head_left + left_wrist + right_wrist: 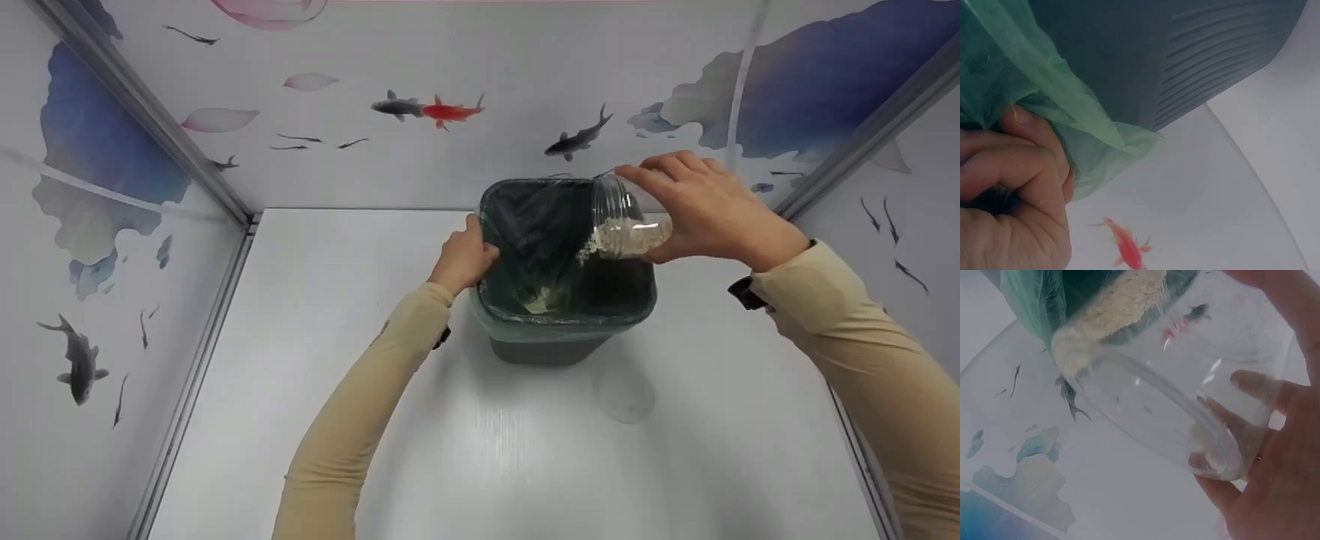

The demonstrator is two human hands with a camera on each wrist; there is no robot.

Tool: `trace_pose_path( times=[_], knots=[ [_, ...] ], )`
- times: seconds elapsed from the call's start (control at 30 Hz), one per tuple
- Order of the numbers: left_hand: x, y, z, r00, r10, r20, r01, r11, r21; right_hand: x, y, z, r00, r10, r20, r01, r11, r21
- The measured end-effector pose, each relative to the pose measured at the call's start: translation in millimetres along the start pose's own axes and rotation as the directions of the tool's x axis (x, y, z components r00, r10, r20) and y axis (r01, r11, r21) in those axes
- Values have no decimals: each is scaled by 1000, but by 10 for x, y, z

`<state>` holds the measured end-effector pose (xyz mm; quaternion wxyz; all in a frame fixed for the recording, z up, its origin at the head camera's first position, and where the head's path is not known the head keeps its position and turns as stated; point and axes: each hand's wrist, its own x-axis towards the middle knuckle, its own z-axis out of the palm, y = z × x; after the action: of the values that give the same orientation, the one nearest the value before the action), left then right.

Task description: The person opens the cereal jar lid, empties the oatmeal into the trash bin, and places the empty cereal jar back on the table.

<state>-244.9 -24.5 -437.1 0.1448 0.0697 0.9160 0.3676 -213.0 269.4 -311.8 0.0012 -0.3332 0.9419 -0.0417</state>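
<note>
A dark grey trash bin (547, 351) lined with a green bag (525, 225) stands near the back of the white table. My left hand (463, 256) grips its left rim, and in the left wrist view curled fingers (1033, 132) hold the liner's edge there. Over the bin's right side my right hand (712, 210) holds a clear jar (613, 196), tipped with its mouth toward the bin. Pale flakes (1123, 306) lie along the jar's lower side and spill from the mouth. Some pale bits (546, 300) show inside the liner.
A clear round lid (626, 395) lies on the white table (337, 300) in front of the bin, to the right. Walls (495, 60) printed with fish and leaves enclose the table at the back and both sides.
</note>
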Motion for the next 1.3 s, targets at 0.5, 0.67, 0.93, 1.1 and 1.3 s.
trace_pose_path(
  times=[0.5, 0.67, 0.93, 1.1, 1.3],
  knots=[
    [-7, -4, -3, 1000, -2, -5, 2, 1000, -13, -2, -11, -39, 999, 26, 38, -27, 1000, 13],
    [-8, -2, -6, 1000, -11, -1, 11, 1000, -15, -4, -31, -36, 999, 18, 34, -18, 1000, 20],
    [-2, 12, 19, 1000, -6, 5, 6, 1000, -14, 1, -53, -27, 999, 17, 32, -18, 1000, 13],
    [1, 3, 22, 1000, 27, -13, -27, 999, 21, 5, -72, -1, 999, 7, 34, -8, 1000, 12],
    [-12, 2, 22, 1000, 21, -19, -20, 1000, 15, 42, -78, 30, 999, -27, 16, 27, 1000, -2]
  ],
)
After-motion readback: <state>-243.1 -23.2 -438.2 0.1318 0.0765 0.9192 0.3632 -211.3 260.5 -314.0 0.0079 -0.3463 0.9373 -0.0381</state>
